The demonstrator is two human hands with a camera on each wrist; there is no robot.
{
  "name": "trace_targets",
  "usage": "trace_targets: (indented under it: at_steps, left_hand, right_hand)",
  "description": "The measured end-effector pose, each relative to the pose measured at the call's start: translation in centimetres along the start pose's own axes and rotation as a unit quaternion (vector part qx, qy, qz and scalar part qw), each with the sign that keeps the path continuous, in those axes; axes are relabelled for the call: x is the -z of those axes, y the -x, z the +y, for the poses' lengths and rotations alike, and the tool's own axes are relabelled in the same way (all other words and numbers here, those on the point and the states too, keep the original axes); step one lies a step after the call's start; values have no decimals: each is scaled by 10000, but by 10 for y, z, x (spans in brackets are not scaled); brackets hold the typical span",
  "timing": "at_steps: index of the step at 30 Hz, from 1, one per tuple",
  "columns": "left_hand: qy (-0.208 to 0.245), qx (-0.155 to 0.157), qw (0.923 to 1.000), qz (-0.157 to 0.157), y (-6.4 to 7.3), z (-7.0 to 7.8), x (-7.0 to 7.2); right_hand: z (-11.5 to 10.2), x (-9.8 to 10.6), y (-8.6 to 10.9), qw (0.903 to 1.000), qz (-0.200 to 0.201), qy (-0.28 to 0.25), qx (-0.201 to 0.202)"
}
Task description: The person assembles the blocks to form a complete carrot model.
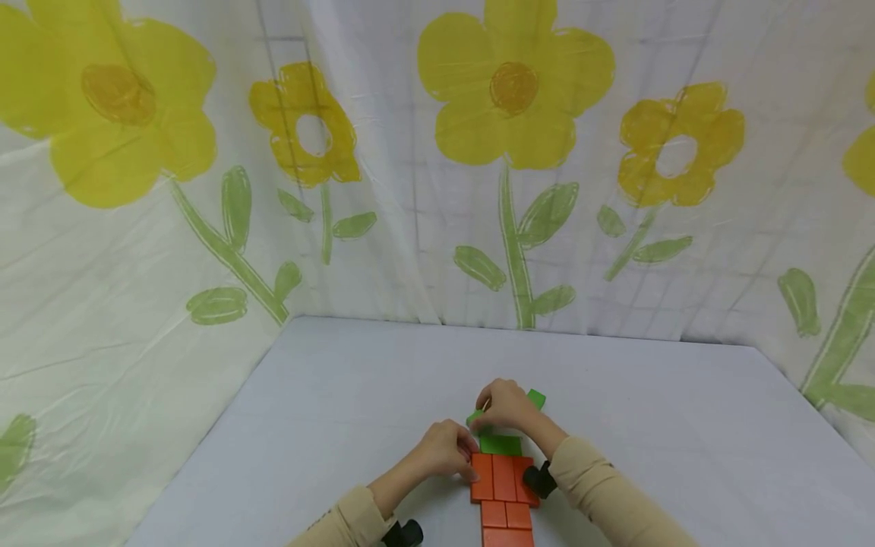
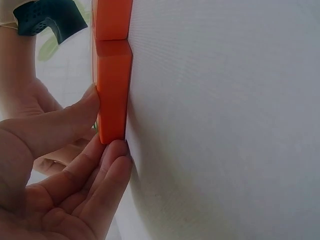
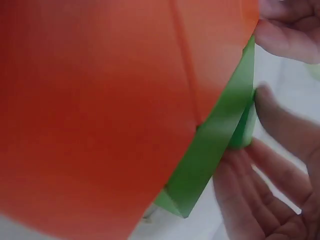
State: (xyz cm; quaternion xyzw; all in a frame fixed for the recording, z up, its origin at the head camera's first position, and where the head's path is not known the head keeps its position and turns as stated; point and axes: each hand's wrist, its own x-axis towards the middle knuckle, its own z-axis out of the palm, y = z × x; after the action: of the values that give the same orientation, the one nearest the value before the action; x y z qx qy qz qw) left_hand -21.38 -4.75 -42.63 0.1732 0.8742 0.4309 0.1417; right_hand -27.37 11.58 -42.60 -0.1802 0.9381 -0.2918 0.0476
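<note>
Orange blocks lie flat together in a stepped shape on the table. My left hand (image 1: 440, 450) pinches the upper-left orange block (image 1: 481, 477), its thumb on the top face and its fingertips against the end. Above the orange row lies a green block (image 1: 500, 445), which runs along the orange edge in the right wrist view. Just beyond it my right hand (image 1: 506, 405) holds a smaller green block (image 3: 245, 130) between thumb and fingers. That block is partly hidden in the head view. Another green piece (image 1: 537, 397) shows behind the right wrist.
More orange blocks (image 1: 506, 538) continue toward the front of the white table (image 1: 355, 395). Black wrist cameras (image 1: 540, 480) sit close above the blocks. A curtain (image 1: 383, 251) printed with yellow flowers hangs behind the table and along its left side.
</note>
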Motion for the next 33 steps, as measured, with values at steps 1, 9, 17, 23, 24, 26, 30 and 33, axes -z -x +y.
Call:
trace_targets:
  at_steps: [1, 9, 17, 23, 24, 26, 30, 33]
  left_hand:
    - [-3, -4, 10000, -2, 0, 0, 0]
    - [21, -29, 10000, -18, 0, -1, 0]
    - [60, -62, 10000, -6, 0, -2, 0]
    - [88, -15, 10000, -18, 1, -2, -1]
    - [100, -4, 9999, -19, 1, -2, -1]
    - [114, 28, 9999, -19, 1, -1, -1]
    - [100, 73, 9999, 12, 1, 0, -1]
    - [73, 95, 9999, 6, 1, 2, -1]
  right_hand:
    - [0, 0, 0, 10000, 12, -44, -19]
    - [2, -2, 1, 9999, 53, -62, -148]
    - [3, -4, 3, 9999, -38, -56, -145]
    - [3, -1, 4, 9998, -90, -132, -93]
    - [3, 1, 4, 9998, -30, -153, -92]
    - [6, 7, 3, 9997, 154, -134, -139]
    - [16, 26, 2, 9972, 499, 343, -448]
    - [27, 41, 3, 9938, 332, 756, -743]
